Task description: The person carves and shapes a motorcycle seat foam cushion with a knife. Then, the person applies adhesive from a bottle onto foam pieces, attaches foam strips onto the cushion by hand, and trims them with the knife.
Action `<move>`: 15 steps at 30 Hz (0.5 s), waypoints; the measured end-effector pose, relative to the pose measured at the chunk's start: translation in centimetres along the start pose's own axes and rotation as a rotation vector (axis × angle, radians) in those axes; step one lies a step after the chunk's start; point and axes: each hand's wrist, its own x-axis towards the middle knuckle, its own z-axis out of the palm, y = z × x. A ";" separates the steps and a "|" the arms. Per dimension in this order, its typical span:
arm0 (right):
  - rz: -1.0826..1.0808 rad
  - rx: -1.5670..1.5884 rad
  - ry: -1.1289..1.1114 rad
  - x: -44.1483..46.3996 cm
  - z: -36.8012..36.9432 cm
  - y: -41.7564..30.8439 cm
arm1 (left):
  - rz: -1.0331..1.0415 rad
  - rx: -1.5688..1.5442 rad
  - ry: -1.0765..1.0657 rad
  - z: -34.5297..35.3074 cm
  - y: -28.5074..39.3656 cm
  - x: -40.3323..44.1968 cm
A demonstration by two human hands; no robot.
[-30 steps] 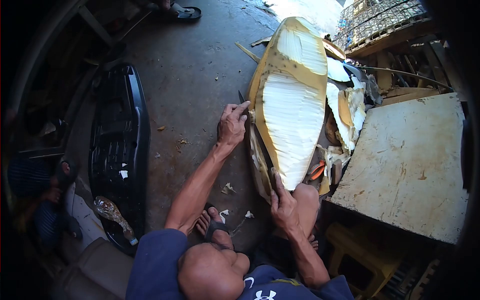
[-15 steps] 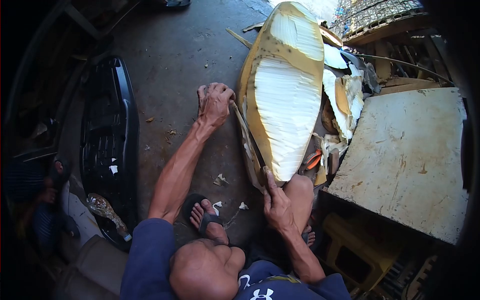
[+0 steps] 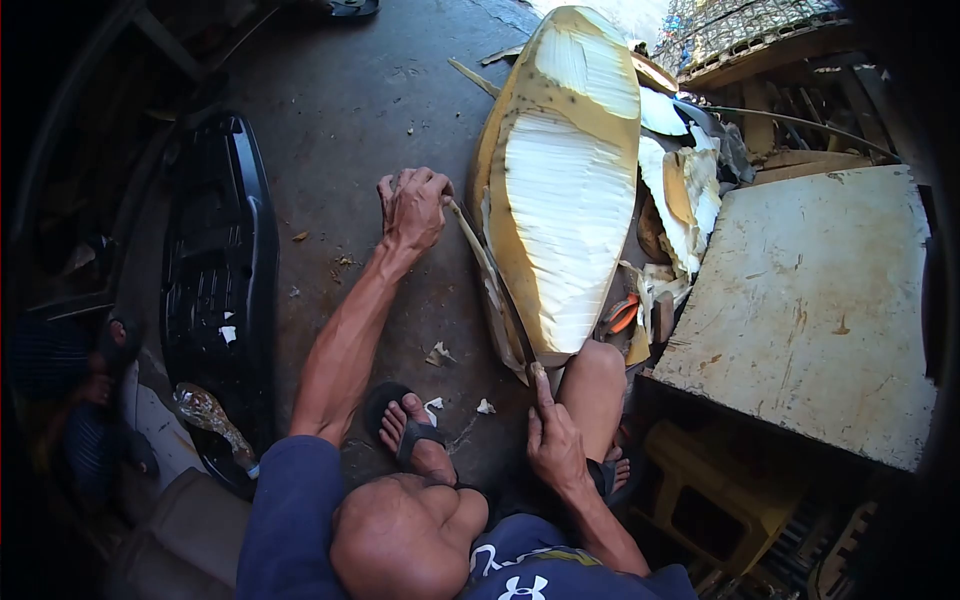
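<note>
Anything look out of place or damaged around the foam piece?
Yes: torn scraps lie jumbled right of the foam piece, an orange object among them, and pale flakes litter the floor untidily. A strip angles off the foam's left side toward the left hand.

"Where can a hand pass around the foam block point(image 3: 570, 200)?"
"Left of it, over open floor point(image 3: 340, 120), as far as the black shell point(image 3: 215, 290). The left hand point(image 3: 413, 208) and a pale strip point(image 3: 467, 231) stand in that gap, and a narrow dark blade point(image 3: 516, 318) lines its near left edge."
"And right of it?"
"Tight: foam scraps point(image 3: 708, 195) crowd that side, with an orange-handled tool point(image 3: 622, 315) beside its near end."
"Nearer than that end?"
"The right hand point(image 3: 558, 440) and a knee point(image 3: 597, 372) block it."
</note>
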 end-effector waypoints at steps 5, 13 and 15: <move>-0.009 0.029 -0.038 -3.5 -0.9 0.9 | -0.036 0.034 0.019 -0.6 -0.4 -0.5; -0.033 0.016 -0.024 -3.3 -0.8 -0.1 | -0.078 0.034 0.003 -1.2 -0.8 -0.6; -0.015 0.023 -0.030 -3.1 -0.5 -0.4 | -0.098 0.016 0.004 -1.7 -1.7 -0.4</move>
